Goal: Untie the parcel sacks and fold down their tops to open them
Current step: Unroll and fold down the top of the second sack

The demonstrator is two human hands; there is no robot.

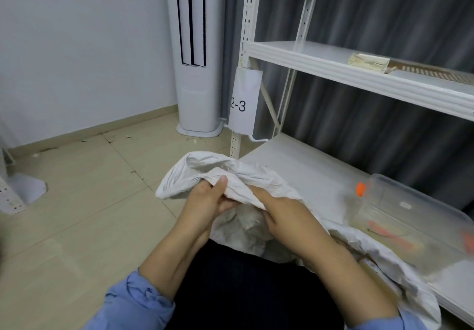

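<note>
The left hand (206, 201) is pinching a fold of the sack (195, 168) at its bunched top under the thumb, and the right hand (284, 214) is clutching the cloth just beside it. The sack is leaning against the low shelf (307, 173). Rolling the rim outward evenly, both sides together and without tugging, is looking wisest.

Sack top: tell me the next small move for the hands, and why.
Probably roll the gathered edge outward and down. The left hand and right hand both pinch bunched cloth at the top of the sack, no tie shows there, and the cloth beyond the left hand already looks turned over, so folding seems the step at hand.
</note>
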